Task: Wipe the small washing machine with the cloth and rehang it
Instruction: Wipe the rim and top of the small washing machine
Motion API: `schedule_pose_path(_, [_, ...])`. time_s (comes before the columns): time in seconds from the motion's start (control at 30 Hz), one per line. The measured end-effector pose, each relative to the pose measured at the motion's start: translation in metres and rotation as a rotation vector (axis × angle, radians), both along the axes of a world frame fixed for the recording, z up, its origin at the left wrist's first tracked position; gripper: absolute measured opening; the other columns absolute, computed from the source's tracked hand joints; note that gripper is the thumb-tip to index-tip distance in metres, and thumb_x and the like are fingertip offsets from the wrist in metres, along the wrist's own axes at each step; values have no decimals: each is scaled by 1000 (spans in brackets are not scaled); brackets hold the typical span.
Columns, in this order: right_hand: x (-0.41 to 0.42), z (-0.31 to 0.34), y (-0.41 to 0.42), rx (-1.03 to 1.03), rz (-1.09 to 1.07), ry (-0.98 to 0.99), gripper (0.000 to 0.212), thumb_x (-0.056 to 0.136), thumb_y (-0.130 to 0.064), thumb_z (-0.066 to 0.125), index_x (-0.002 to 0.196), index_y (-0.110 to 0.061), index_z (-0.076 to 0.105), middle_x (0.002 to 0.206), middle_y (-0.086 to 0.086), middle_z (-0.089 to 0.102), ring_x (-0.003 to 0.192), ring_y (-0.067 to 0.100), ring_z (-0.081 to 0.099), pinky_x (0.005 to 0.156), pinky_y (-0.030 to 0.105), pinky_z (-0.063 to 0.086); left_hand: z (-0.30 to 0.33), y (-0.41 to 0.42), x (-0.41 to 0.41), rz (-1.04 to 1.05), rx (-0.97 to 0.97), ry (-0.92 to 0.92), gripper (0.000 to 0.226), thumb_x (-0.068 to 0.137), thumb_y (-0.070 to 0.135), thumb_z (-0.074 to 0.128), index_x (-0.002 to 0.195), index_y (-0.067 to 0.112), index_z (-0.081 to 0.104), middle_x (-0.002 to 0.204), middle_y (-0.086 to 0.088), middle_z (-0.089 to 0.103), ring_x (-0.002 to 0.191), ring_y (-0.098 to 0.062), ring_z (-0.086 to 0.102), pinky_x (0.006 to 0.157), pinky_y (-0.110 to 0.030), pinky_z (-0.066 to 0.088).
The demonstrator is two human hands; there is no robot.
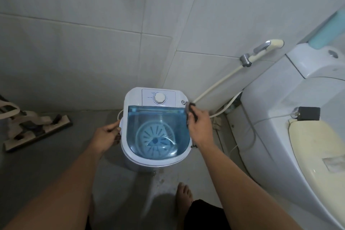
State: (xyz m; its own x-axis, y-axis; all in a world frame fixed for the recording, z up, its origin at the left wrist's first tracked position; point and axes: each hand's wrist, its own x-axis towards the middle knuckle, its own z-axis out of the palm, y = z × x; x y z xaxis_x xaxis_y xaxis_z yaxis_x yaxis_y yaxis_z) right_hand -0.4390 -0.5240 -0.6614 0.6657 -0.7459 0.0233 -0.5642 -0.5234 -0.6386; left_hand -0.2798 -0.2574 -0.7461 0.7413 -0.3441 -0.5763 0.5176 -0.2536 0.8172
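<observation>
One bare foot at the bottom edge on the grey floor, a wet patch just ahead of it; two bare forearms reach forward; left hand curled closed on the left rim of the one small washing machine, fingers wrapped on the white edge; right hand closed, pinching one dark cloth against the machine's right rim by the far right corner of the lid; machine stands on the floor at centre, white body, one blue see-through lid shut, one round agitator disc showing through it; past the lid one white control panel with one round dial and one small button right of it, cloth just beside that button; one toilet to the right, one black box resting on it; one floor mop lying left, well apart from the machine; at the back tiled wall, one spray hose with one handle hung on the wall right of the machine.
</observation>
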Motion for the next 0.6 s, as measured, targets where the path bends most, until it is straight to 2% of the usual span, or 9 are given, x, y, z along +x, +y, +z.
schedule_pose_path(0.1, [2, -31, 35, 20, 125, 37, 36, 100, -25, 58, 136, -19, 64, 120, 7, 56, 109, 23, 57, 103, 37, 48, 1, -1, -1, -1, -7, -1, 37, 98, 10, 55, 132, 20, 63, 96, -14, 68, 84, -26, 58, 89, -42, 53])
schedule_pose_path(0.2, [7, -43, 63, -102, 186, 74, 38, 101, -31, 54, 138, -27, 60, 124, -1, 56, 112, 19, 51, 95, 36, 51, 3, 0, -2, -8, -11, 1, 37, 98, 10, 54, 133, 22, 62, 100, -14, 68, 86, -25, 58, 81, -33, 53])
schedule_pose_path(0.3, [9, -40, 66, -252, 227, 141, 35, 100, -35, 54, 135, -30, 59, 123, -3, 57, 110, 23, 51, 91, 42, 48, 3, 0, -2, -8, -16, 0, 38, 98, 10, 55, 134, 20, 61, 100, -14, 68, 87, -25, 58, 83, -34, 53])
schedule_pose_path(0.4, [5, -41, 63, -447, 222, 196, 32, 97, -39, 57, 129, -35, 61, 136, 2, 52, 123, 26, 46, 92, 45, 40, 5, 0, -4, -10, -24, -1, 38, 99, 9, 53, 134, 19, 60, 98, -15, 67, 87, -25, 57, 82, -33, 53])
schedule_pose_path(0.47, [5, -43, 62, -425, 230, 199, 33, 98, -36, 56, 131, -34, 59, 139, 4, 50, 126, 27, 45, 95, 47, 39, 5, 0, -4, -9, -27, -5, 38, 99, 9, 53, 134, 19, 60, 97, -15, 66, 87, -25, 56, 81, -32, 53])
schedule_pose_path(0.6, [7, -44, 52, -368, 325, 141, 33, 98, -28, 61, 131, -27, 63, 122, 2, 59, 108, 28, 55, 86, 46, 45, 4, 1, -2, -8, -22, -5, 37, 99, 9, 54, 134, 19, 61, 94, -15, 66, 85, -26, 57, 82, -34, 54])
